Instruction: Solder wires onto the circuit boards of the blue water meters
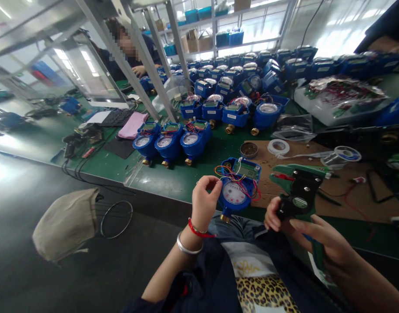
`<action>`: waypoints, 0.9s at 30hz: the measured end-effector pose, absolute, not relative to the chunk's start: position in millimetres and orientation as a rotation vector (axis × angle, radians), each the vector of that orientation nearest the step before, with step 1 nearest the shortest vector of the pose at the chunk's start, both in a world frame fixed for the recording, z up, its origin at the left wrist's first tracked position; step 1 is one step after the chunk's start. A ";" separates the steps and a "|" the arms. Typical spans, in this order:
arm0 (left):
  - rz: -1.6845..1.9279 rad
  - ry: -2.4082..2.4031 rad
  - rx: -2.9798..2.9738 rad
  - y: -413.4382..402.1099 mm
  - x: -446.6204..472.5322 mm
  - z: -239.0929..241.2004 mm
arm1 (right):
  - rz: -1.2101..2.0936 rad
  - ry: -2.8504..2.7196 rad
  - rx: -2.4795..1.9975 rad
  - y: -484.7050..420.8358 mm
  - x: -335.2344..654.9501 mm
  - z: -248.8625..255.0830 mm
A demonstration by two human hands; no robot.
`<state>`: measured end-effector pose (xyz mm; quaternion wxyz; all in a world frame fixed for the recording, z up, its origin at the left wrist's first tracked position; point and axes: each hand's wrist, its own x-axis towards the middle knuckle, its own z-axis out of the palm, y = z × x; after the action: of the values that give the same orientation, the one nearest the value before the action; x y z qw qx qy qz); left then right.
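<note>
A blue water meter [235,192] with a round dial and an open circuit-board compartment stands at the table's front edge. Thin coloured wires [231,174] spill from it over the dial. At the meter's left side, my left hand [204,198] pinches the end of a thin wire between thumb and fingers. My right hand [326,237] is wrapped round the handles of a green and black wire stripper [300,193], held up to the right of the meter. The stripper's jaws, with a red part inside, point left and hold no visible wire.
Three blue meters [165,141] stand left of centre, with several more [236,113] in rows behind. On a brown cardboard sheet [264,163] lie white tape [278,147], a round tin [249,150] and a solder spool [344,156]. A stool [68,224] is at left; co-workers sit beyond.
</note>
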<state>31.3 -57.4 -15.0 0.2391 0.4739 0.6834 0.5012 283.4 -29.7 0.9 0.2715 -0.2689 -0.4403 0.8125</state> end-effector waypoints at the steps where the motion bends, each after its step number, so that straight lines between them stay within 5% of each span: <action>1: 1.395 1.892 1.318 -56.6 32.8 -14.0 | 2.180 -1.209 -0.727 -30.4 282.6 1.6; 27: 1.606 1.671 1.726 -55.9 44.8 2.3 | 2.273 -1.322 -0.685 -36.3 270.9 4.3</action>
<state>44.8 -55.9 2.3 0.1258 0.5926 0.5736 0.5513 270.9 -36.3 4.3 0.2103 -0.2465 -0.4757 0.8178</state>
